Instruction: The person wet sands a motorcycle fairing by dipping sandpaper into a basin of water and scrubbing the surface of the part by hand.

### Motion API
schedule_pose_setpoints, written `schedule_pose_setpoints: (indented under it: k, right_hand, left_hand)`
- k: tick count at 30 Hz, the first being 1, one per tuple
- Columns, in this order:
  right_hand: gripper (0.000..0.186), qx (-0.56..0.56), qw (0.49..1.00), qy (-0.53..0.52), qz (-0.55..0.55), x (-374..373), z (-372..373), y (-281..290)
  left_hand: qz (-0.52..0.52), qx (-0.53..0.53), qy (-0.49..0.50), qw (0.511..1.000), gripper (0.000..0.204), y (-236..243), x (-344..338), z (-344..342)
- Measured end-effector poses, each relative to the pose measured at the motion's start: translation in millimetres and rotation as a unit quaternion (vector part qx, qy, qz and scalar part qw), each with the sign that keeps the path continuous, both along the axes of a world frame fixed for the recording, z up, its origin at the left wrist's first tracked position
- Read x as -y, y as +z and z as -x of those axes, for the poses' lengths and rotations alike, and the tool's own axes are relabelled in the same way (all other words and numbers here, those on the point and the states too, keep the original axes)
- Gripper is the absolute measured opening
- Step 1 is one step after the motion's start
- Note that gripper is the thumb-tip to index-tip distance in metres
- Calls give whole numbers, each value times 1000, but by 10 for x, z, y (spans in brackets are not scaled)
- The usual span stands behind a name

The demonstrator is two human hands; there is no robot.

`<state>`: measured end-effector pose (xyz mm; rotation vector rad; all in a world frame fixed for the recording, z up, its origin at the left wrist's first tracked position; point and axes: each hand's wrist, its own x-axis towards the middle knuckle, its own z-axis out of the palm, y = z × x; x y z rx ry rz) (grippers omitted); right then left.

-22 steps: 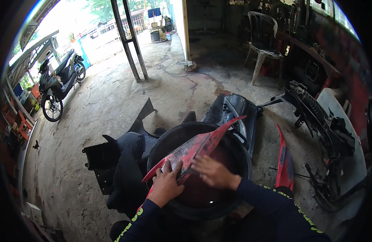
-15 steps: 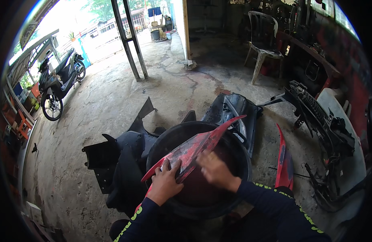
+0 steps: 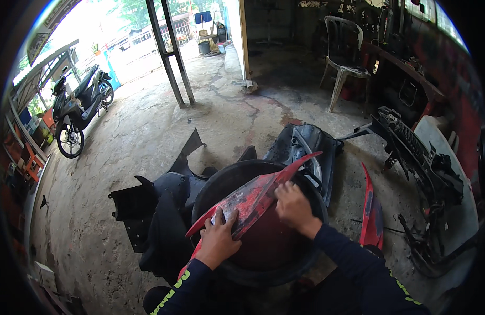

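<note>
A long, pointed red motorcycle fairing panel (image 3: 255, 195), scuffed with grey and dark patches, lies slantwise over a round black tub (image 3: 266, 277). My left hand (image 3: 220, 244) grips its lower left part, thumb and fingers spread over the surface. My right hand (image 3: 296, 209) is closed, knuckles up, against the panel's right edge near the upper end. Whatever its curled fingers hold, if anything, is hidden. Dark reddish water or residue seems to show inside the tub; I cannot tell which.
Black plastic body panels (image 3: 171, 199) lie left of the tub, a dark grey panel (image 3: 297, 142) behind it. Another red panel (image 3: 372, 218) sits on the right, near a black motorcycle frame part (image 3: 405, 139). Farther off are a plastic chair (image 3: 343, 68), a metal post (image 3: 171, 55) and a parked scooter (image 3: 79, 107).
My right hand has moved right and slightly up along the panel, toward its upper end. My left hand and the panel have stayed nearly in place.
</note>
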<state>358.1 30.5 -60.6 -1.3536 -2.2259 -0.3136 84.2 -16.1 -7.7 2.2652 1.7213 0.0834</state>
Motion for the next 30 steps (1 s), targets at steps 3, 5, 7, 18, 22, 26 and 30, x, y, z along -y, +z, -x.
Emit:
schedule_pose_setpoints:
  k: [3,5,7,18,22,26,30]
  right_hand:
    - [37,-33,993,113,-21,447,401,-20]
    - [39,-29,996,77,-19,249,294,-28]
    - [40,-53,998,-20,2,-13,99,-11]
    - [44,7,1000,13,21,366,345,-58]
    - [44,-5,1000,-18,19,82,135,-19]
    - [45,9,1000,15,24,349,296,-76]
    - [44,-25,999,-24,33,69,107,-87]
  left_hand:
    - [2,-5,8,1000,96,-33,19,9]
    - [-1,-16,7,1000,96,-45,20,22]
    - [-4,15,5,1000,95,-46,-15,-8]
    - [12,12,8,1000,93,-23,-18,13]
    - [2,11,14,1000,92,-23,-2,35]
    - [8,10,14,1000,91,-77,-12,15]
    - [3,12,10,1000,91,-75,-20,3]
